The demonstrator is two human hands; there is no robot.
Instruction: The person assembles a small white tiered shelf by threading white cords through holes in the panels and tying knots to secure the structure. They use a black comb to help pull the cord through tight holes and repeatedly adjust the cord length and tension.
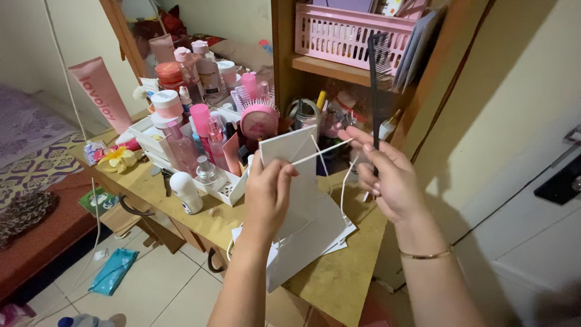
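Midway: white paper bag [302, 206] held above desk [339, 284], cord handle not yet settled.
Left hand [266, 197] pinched shut on bag's top edge; right hand [387, 178] fingers loosely curled round a black comb [376, 85], fingertips drawing a thin white cord [324, 151] taut off the bag's upper rim. A 2nd cord loop hangs slack beside it. Bag is stiff, matte, flat-creased, its base touching the desk. Desk is worn yellow board. Behind: glossy pink bottles [200, 115], a pink lattice basket [348, 33] on the shelf.
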